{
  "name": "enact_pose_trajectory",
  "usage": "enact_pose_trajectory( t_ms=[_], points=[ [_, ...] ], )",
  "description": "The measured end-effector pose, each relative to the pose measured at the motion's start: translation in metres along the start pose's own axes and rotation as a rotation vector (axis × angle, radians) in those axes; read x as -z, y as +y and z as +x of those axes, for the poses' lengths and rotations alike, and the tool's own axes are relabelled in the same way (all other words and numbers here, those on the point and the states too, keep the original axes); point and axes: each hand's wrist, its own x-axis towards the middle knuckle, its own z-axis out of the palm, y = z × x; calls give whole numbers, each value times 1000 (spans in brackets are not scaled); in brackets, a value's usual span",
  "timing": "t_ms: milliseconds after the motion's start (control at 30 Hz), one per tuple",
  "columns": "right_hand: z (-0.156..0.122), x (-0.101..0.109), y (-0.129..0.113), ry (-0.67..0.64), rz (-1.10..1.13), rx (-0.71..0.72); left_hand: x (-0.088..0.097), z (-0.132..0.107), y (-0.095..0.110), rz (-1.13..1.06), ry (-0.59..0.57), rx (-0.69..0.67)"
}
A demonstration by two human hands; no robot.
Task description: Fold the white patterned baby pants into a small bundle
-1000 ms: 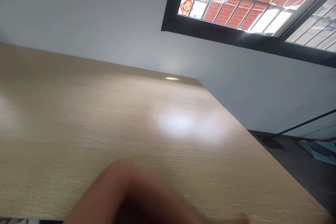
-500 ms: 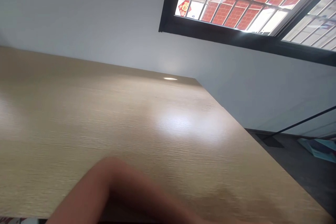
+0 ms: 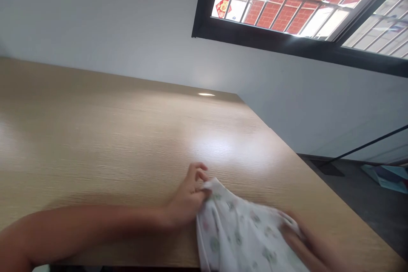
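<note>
A white cloth [image 3: 237,229] with a small green and pink print hangs between my hands, at the bottom right of the head view. Whether it is a garment or a plain piece of fabric I cannot tell. My left hand [image 3: 189,197] pinches its upper left corner between thumb and fingers. Motion smears my right hand [image 3: 301,240], closed on the cloth's right end, where the edge folds around the fingers. The cloth's lower part runs out of the frame at the bottom, over the table's near edge.
A light wood table [image 3: 127,136] fills most of the view, its right edge slanting down to the lower right. Behind it stand a pale wall [image 3: 95,17] and a dark-framed, barred window [image 3: 270,36]. A light blue object [image 3: 387,176] lies on the dark floor at right.
The white printed cloth has come into view over the table's near side, held in both hands. My left arm, bent low before, now stretches rightward from the lower left.
</note>
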Motion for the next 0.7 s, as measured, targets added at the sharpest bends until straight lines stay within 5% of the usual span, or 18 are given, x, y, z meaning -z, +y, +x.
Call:
enact_pose_trajectory(
  t_ms=[200, 333, 533, 700],
  points=[
    [114, -31, -55, -156, 72, 98, 77, 44, 18, 334, 417, -240],
    [184, -59, -74, -40, 154, 267, 134, 84, 37, 683, 640, -308],
    [258, -78, -75, 129, -50, 461, 185, 135, 63, 869, 584, -300],
    [274, -78, -73, 212, -113, 442, 182, 123, 74, 1044, 436, -352]
  ],
)
